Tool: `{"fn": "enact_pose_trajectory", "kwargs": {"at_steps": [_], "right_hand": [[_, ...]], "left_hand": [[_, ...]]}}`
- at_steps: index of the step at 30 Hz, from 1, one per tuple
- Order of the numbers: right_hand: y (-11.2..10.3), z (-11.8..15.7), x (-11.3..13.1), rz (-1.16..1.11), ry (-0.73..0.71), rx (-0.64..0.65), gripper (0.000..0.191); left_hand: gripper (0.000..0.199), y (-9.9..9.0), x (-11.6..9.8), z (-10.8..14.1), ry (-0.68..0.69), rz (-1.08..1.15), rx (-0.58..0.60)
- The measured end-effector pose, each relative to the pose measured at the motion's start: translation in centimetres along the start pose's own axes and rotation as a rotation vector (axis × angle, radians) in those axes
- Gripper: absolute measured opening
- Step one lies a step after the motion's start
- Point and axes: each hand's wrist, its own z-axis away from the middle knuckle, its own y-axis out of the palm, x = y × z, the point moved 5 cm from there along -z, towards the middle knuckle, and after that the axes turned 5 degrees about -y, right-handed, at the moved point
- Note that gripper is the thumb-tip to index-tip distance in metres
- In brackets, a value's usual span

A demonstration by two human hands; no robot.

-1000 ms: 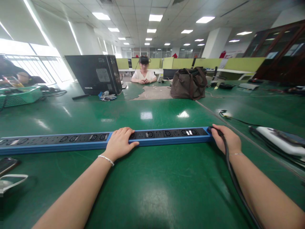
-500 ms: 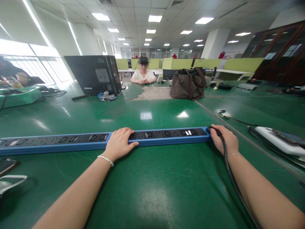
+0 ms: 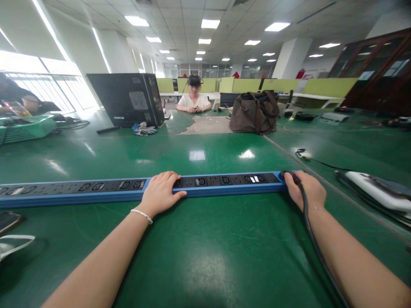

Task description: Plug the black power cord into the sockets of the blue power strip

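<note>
1 blue power strip (image 3: 122,192) clasped by left hand (image 3: 162,192), right hand (image 3: 310,190) holding black cable (image 3: 315,247)

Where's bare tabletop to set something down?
Free: green tabletop between left forearm and black cable, nearer than the blue power strip; also beyond it, up to gloves and bag. Crowded: right, white device, cords; near left, phone.

Your power strip (image 3: 115,192) lies on the table (image 3: 212,239), before a computer case (image 3: 125,100), left, and a bag (image 3: 248,114), right.
</note>
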Motion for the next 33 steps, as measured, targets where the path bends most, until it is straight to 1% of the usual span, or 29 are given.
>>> {"fn": "enact_pose_trajectory", "kwargs": {"at_steps": [5, 7, 8, 9, 11, 13, 14, 15, 19, 22, 24, 27, 29, 30, 33], "right_hand": [[0.1, 0.1, -0.4, 0.024, 0.057, 0.037, 0.036], [0.0, 0.0, -0.6, -0.009, 0.079, 0.049, 0.035], [-0.2, -0.1, -0.8, -0.048, 0.113, 0.031, 0.035], [-0.5, -0.2, -1.1, -0.105, 0.163, -0.012, 0.036], [-1.5, -0.3, -1.7, -0.245, 0.28, -0.162, 0.038], [-2.6, -0.3, -2.2, -0.349, 0.351, -0.304, 0.04], [-2.9, -0.3, -2.4, -0.366, 0.364, -0.338, 0.04], [-3.2, -0.3, -2.5, -0.363, 0.373, -0.345, 0.039], [-3.3, 0.0, -3.4, -0.315, 0.426, -0.31, 0.035], [-3.5, 0.3, -4.1, -0.299, 0.448, -0.35, 0.035], [-3.7, 0.3, -4.4, -0.319, 0.418, -0.381, 0.037], [-3.9, 0.0, -4.2, -0.393, 0.28, -0.378, 0.037], [-4.0, -0.3, -3.9, -0.436, 0.207, -0.337, 0.034], [-4.0, -0.5, -3.8, -0.457, 0.195, -0.306, 0.033], [-3.8, -0.8, -3.6, -0.532, 0.245, -0.157, 0.034]], "left_hand": [[0.048, 0.0, 0.0, 0.0, -0.001, -0.007, 0.0], [0.048, 0.0, 0.0, 0.0, -0.006, 0.001, 0.004], [0.048, 0.0, 0.0, 0.0, -0.009, 0.005, 0.005], [0.048, 0.0, 0.0, 0.0, -0.009, 0.008, 0.005], [0.048, 0.0, 0.0, 0.0, -0.007, 0.009, 0.003], [0.048, 0.0, 0.0, 0.0, -0.007, 0.01, 0.005], [0.048, 0.0, 0.0, 0.0, -0.009, 0.011, 0.008], [0.047, -0.1, 0.0, 0.0, -0.013, 0.012, 0.011], [0.046, -0.1, 0.0, 0.0, -0.02, 0.013, 0.015], [0.046, -0.1, 0.0, 0.0, -0.016, 0.014, 0.012], [0.046, -0.1, 0.0, 0.0, -0.01, 0.014, 0.007], [0.046, -0.1, 0.0, 0.0, -0.005, 0.011, 0.002], [0.046, -0.1, 0.1, 0.0, -0.005, 0.012, 0.006], [0.046, -0.1, 0.1, 0.0, -0.007, 0.013, 0.008], [0.046, -0.1, 0.0, 0.0, -0.013, 0.017, 0.013]]}}
